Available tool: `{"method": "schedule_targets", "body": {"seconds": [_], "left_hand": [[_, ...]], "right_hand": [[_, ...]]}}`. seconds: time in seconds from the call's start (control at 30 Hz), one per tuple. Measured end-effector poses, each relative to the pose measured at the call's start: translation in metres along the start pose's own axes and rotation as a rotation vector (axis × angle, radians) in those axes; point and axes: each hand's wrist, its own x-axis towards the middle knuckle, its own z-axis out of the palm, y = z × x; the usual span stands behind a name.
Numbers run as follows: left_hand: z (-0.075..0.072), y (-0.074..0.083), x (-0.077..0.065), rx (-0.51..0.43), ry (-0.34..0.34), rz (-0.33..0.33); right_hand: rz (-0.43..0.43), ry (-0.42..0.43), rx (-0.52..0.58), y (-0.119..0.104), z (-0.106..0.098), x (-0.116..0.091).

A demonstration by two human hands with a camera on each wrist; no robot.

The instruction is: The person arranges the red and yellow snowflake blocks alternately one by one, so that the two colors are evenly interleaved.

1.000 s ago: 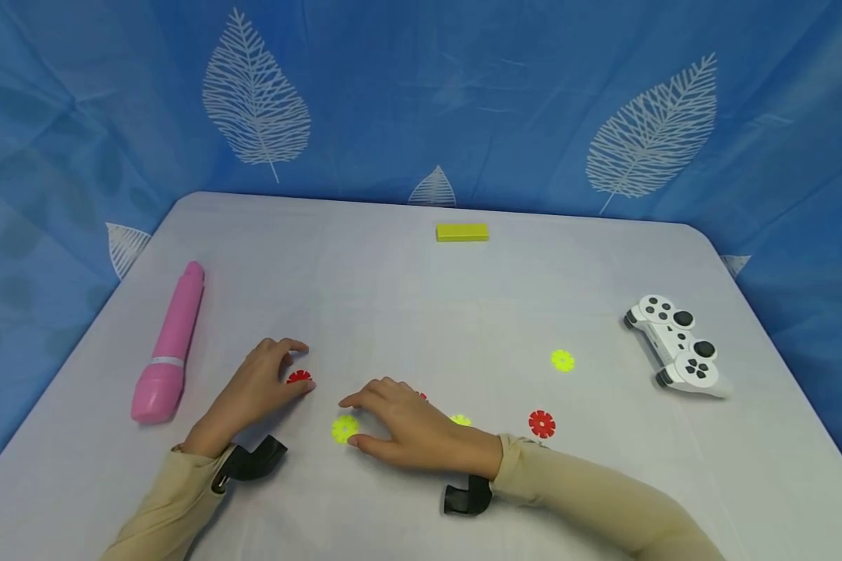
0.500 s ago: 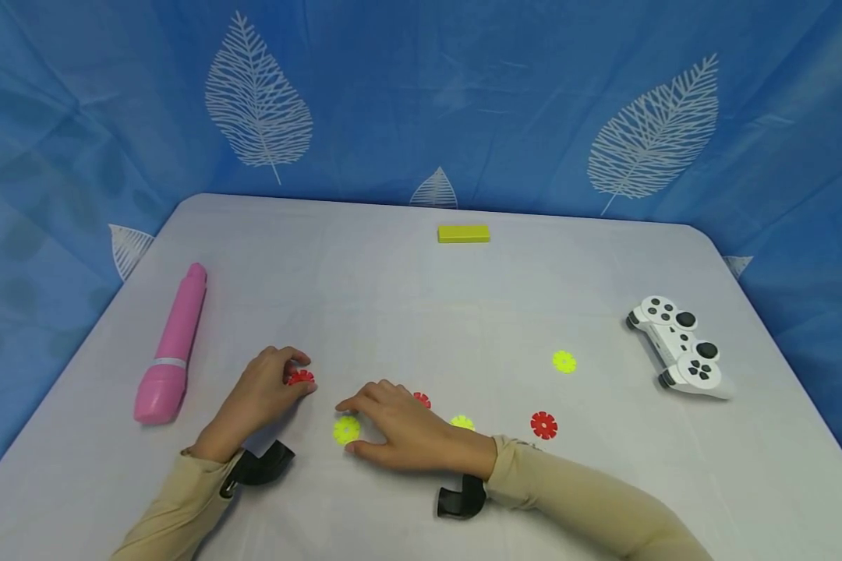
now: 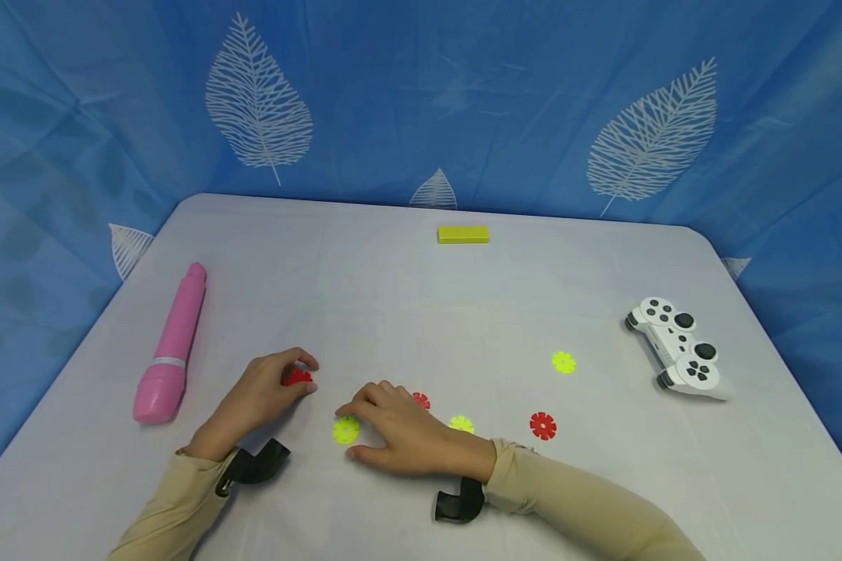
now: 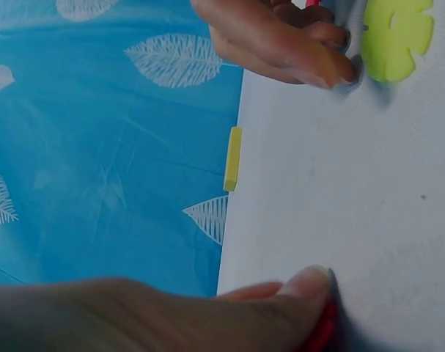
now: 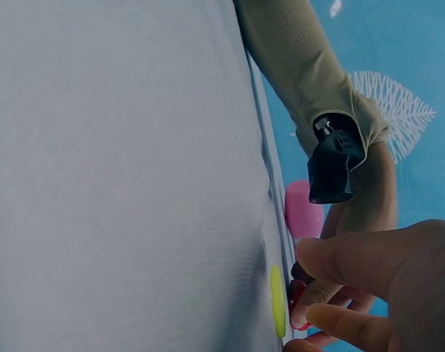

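My left hand [image 3: 260, 393] curls its thumb and fingers about a red notched disc [image 3: 298, 377] at the table's left-centre. In the left wrist view the thumb covers most of that red disc [image 4: 323, 328]. My right hand [image 3: 410, 432] hovers low with thumb and index finger spread, beside a yellow-green notched disc [image 3: 346, 430] that lies flat. The left wrist view shows the same yellow-green disc [image 4: 396, 37] just off the right fingertips. Past the right hand lie another red disc [image 3: 421, 400] and another yellow-green disc [image 3: 461, 424], both partly covered by it.
A red disc [image 3: 543, 426] and a yellow-green disc [image 3: 564, 362] lie to the right. Beyond them is a white game controller [image 3: 677, 347]. A pink microphone-shaped object [image 3: 171, 343] lies at left, and a yellow block [image 3: 463, 234] near the back edge of the white table [image 3: 365, 288].
My left thumb and fingers have come in around the red disc, and the hand has lowered slightly. The right hand has shifted slightly left and otherwise stays beside the yellow-green disc.
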Motion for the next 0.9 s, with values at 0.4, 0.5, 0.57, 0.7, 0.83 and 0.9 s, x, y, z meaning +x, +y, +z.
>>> {"method": "schedule_targets", "body": {"seconds": [0.4, 0.5, 0.57, 0.7, 0.83, 0.9], "left_hand": [[-0.0019, -0.0072, 0.0004, -0.034, -0.056, -0.032], [-0.0036, -0.0072, -0.0001, -0.048, -0.066, -0.034], [-0.0045, -0.0070, -0.0003, -0.059, -0.066, -0.034], [-0.0050, -0.0067, -0.0002, -0.073, -0.065, -0.041], [-0.0042, -0.0064, 0.0001, -0.077, -0.063, -0.043], [-0.0033, -0.0062, 0.0006, -0.077, -0.059, -0.037]], "right_hand": [[-0.005, -0.014, 0.005, 0.0013, 0.0023, -0.0001], [-0.009, -0.011, 0.006, 0.0015, 0.0026, -0.0003], [-0.008, -0.010, 0.004, 0.0016, 0.0030, -0.0004], [-0.006, -0.012, 0.002, 0.0024, 0.0038, -0.0007], [-0.008, -0.016, 0.003, 0.0031, 0.0041, -0.0009], [-0.011, -0.017, 0.004, 0.0034, 0.0040, -0.0010]]}}
